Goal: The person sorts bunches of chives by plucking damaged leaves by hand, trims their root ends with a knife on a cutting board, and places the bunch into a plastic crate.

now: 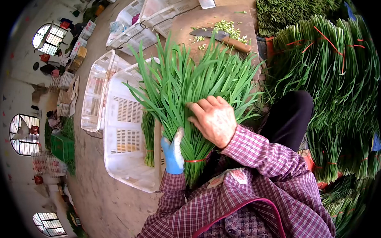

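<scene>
A large bunch of garlic chives (pixel 193 89) lies before me, its leaf tips fanning away and a red band (pixel 195 160) round its lower end. My left hand (pixel 173 151), in a blue and white glove, grips the bunch from its left side, thumb up along the leaves. Bare, my right hand (pixel 213 120) rests on top of the leaves with its fingers curled into them; the fingertips are partly hidden. Beyond the leaf tips, a knife (pixel 225 39) with a wooden handle lies on a board (pixel 183 25) among chopped green and white bits (pixel 227 28).
A white plastic crate (pixel 129 159) stands at my left, with another chive bundle (pixel 148 137) at its right side. More white crates (pixel 99 90) are farther off. Banded chive bundles (pixel 323 64) are piled along my right, past my knee (pixel 289 119). A green crate (pixel 62 148) sits far left.
</scene>
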Available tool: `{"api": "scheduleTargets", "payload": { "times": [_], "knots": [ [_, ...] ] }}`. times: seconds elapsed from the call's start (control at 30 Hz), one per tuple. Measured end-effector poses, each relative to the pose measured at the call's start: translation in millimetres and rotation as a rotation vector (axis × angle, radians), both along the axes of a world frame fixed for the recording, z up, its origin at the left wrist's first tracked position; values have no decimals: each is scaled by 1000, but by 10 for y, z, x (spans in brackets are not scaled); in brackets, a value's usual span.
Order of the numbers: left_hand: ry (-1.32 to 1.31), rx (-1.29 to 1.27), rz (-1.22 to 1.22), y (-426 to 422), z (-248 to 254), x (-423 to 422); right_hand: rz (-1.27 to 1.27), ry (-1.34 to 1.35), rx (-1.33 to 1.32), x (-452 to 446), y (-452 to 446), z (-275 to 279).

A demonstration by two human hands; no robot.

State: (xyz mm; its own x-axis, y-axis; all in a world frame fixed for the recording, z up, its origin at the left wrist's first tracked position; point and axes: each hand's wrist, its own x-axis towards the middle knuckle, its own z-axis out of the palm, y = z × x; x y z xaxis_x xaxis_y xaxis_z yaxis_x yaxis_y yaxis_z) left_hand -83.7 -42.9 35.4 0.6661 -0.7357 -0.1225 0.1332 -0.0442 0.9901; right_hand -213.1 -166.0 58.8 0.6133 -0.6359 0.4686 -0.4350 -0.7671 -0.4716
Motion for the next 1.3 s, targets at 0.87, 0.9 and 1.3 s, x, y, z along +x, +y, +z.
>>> {"api": "scheduleTargets", "payload": {
  "times": [0.87,0.9,1.3],
  "knots": [
    [-71,-10,5,-17,123,-110,-117,-140,16,-23,-1088,451],
    [-71,-10,5,-12,114,-109,-96,-50,29,-3,-1101,445],
    [-47,-20,-6,29,40,-40,-168,-232,-152,129,-1086,199]
  ]
}}
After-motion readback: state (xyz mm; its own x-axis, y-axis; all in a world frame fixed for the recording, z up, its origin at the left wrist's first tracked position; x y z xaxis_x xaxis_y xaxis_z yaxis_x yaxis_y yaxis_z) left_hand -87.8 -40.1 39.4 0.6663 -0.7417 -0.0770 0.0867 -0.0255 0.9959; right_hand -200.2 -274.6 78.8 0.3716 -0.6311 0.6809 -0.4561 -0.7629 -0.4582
